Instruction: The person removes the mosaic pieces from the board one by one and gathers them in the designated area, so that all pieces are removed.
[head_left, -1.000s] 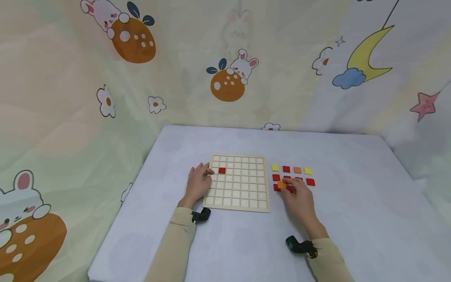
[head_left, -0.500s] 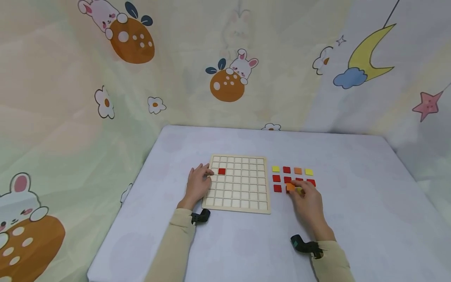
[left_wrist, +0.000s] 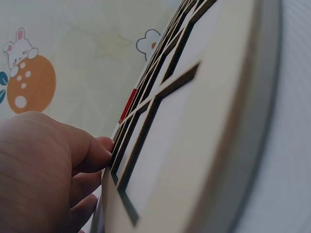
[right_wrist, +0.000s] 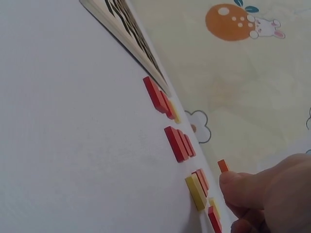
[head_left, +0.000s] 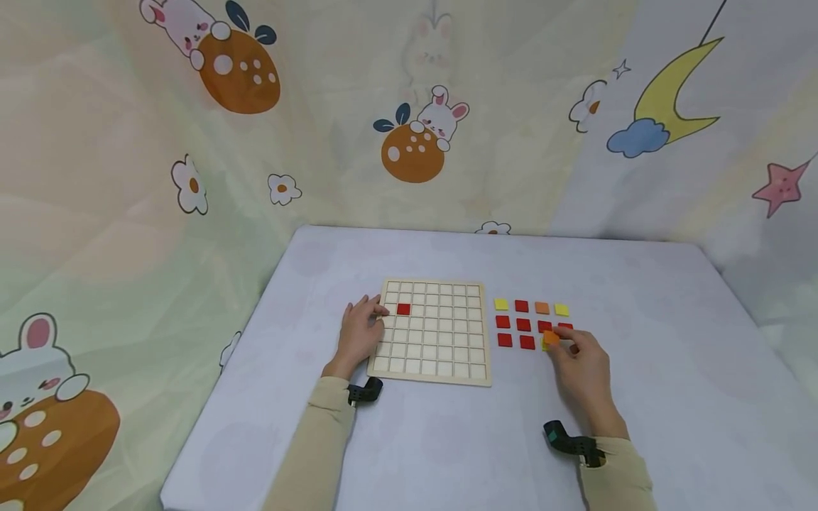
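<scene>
A square wooden grid board [head_left: 429, 332] lies on the table, with one red tile [head_left: 404, 309] in a cell near its upper left. My left hand [head_left: 359, 333] rests at the board's left edge, fingers loosely bent and touching the rim, as the left wrist view shows. Between thumb and finger, my right hand [head_left: 583, 369] pinches an orange tile [head_left: 551, 338], raised over the loose tiles. Below it a yellow tile [right_wrist: 196, 192] shows, partly covered in the head view. In the right wrist view the orange tile [right_wrist: 223, 166] sticks up above the thumb tip.
Right of the board, loose tiles lie in rows: a yellow tile [head_left: 501, 304], an orange tile [head_left: 542, 308], another yellow tile [head_left: 562, 310] and several red tiles [head_left: 503, 322]. My right hand hides part of them. A printed cloth [head_left: 332, 128] hangs behind the white table [head_left: 447, 454].
My right hand has moved to the right along the nearest row of tiles, carrying the orange tile; red tiles behind it are now uncovered. The left hand has stayed at the board's edge.
</scene>
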Demonstrator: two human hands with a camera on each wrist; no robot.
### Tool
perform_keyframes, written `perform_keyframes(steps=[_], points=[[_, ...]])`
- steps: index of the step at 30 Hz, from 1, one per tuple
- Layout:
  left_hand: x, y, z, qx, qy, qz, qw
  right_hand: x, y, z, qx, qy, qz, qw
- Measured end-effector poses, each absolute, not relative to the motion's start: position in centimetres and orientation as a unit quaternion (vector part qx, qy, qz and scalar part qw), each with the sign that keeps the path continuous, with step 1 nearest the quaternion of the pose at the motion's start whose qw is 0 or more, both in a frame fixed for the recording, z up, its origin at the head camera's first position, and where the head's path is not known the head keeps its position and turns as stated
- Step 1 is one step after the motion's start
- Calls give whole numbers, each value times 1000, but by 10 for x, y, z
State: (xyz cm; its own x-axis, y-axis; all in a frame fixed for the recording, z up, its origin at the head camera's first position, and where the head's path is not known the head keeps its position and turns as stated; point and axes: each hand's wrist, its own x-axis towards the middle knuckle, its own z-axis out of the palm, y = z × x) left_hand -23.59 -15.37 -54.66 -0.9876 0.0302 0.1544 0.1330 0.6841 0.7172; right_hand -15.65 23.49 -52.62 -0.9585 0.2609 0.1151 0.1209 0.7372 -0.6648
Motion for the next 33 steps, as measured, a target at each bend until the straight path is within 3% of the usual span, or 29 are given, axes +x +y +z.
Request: perform_keyframes(steps=[33], points=[[-236,-154,-546,-51,-912,-400,71,-154,266,-534,-160,-928,325,81]])
